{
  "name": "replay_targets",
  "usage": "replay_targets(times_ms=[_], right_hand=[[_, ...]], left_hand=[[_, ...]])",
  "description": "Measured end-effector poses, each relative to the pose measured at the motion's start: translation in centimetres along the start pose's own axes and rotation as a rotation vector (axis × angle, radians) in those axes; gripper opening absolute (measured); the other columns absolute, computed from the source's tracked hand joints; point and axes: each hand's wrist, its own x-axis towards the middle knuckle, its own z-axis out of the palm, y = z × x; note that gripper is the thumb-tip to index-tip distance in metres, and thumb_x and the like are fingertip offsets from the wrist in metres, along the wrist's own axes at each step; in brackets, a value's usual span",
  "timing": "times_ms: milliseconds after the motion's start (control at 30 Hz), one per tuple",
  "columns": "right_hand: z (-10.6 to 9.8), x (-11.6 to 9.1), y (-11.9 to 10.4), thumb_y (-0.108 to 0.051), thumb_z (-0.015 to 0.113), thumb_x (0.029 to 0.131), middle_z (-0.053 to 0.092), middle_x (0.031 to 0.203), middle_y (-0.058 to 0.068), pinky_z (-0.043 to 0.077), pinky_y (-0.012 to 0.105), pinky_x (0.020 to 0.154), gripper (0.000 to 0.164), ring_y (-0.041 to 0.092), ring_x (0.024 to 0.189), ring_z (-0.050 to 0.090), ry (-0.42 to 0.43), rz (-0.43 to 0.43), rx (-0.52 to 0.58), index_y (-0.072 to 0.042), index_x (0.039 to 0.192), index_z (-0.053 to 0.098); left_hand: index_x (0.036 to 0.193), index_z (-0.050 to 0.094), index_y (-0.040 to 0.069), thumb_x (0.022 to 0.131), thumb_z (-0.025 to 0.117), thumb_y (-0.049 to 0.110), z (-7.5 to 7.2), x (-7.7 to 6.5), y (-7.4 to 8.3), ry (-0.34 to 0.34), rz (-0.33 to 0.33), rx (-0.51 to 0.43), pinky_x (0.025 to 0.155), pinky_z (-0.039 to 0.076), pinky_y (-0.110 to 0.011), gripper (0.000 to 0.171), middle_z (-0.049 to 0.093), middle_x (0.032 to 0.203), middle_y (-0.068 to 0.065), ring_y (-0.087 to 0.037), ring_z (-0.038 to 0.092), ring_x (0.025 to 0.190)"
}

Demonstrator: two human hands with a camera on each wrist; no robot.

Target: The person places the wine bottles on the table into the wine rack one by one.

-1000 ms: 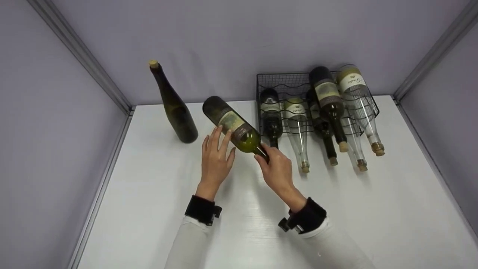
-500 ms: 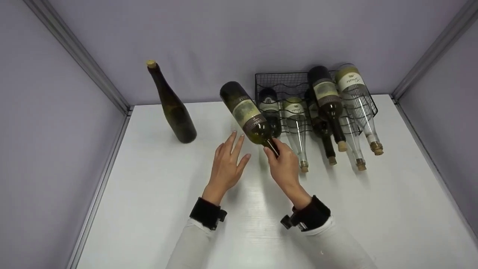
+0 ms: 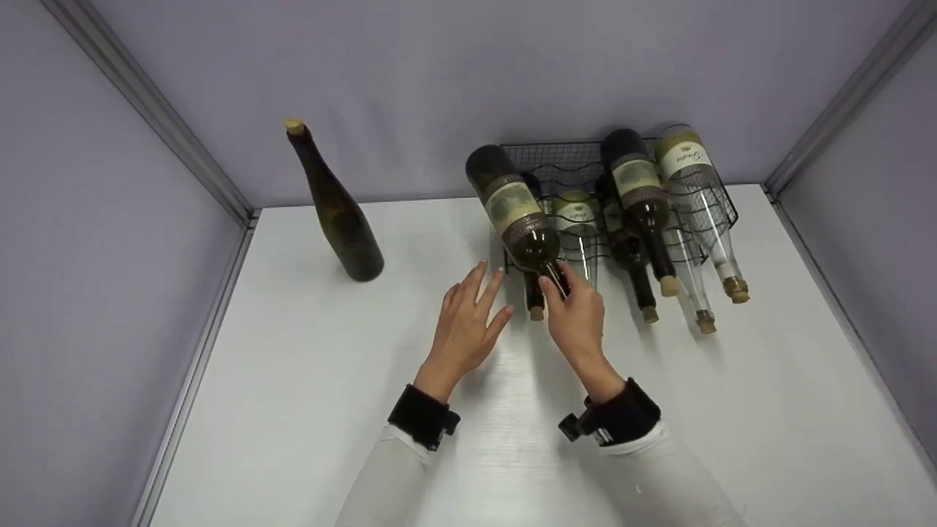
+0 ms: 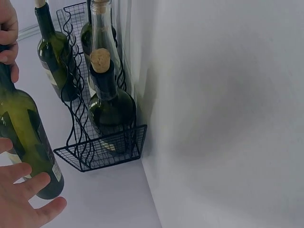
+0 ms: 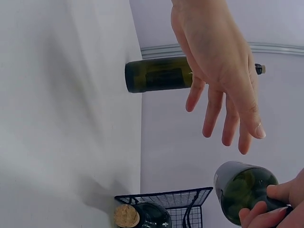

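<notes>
My right hand [image 3: 578,315] grips the neck of a dark green wine bottle [image 3: 512,208], its base tilted up and away over the left end of a black wire wine rack [image 3: 556,156]. The right wrist view shows the fingers wrapped round that neck. My left hand [image 3: 466,322] hovers just left of the bottle with fingers spread and straight, holding nothing. In the left wrist view the held bottle [image 4: 23,137] hangs beside the rack. Several corked bottles lie in the rack, among them a clear bottle [image 3: 688,157] and a dark bottle [image 3: 633,176] on the upper level.
A dark corked bottle [image 3: 344,227] stands upright on the white table [image 3: 307,380] at the back left. Grey-lilac walls [image 3: 439,88] enclose the table at the back and both sides. Necks of racked bottles jut forward over the table, such as one with a cork [image 3: 706,324].
The held bottle has moved right, from beside the rack to over its left end, and turned more lengthwise. My left hand has come off the bottle and shifted right.
</notes>
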Motion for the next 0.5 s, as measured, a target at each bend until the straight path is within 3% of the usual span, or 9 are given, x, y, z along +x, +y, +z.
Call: replay_targets(times_ms=[300,500], right_hand=[[-0.8,0.9,0.8,-0.016,0.065,0.096,0.064,0.117,0.027,0.051,0.049,0.086,0.042,0.039,0.105,0.064,0.052,0.072,0.003,0.01,0.129,0.058],[-1.2,1.4,1.6,-0.018,0.062,0.098,0.064,0.118,0.027,0.051,0.047,0.084,0.042,0.037,0.103,0.064,0.061,0.143,0.02,0.009,0.13,0.057]], left_hand=[[0.153,0.038,0.018,0.103,0.028,0.057,0.3,0.5,0.6,-0.059,-0.044,0.025,0.107,0.033,-0.052,0.064,0.025,0.158,-0.016,-0.031,0.033,0.14],[0.153,0.037,0.019,0.104,0.034,0.054,0.6,0.9,1.2,-0.093,-0.045,0.047,0.107,0.033,-0.053,0.061,0.024,0.159,-0.016,-0.032,0.032,0.141]])
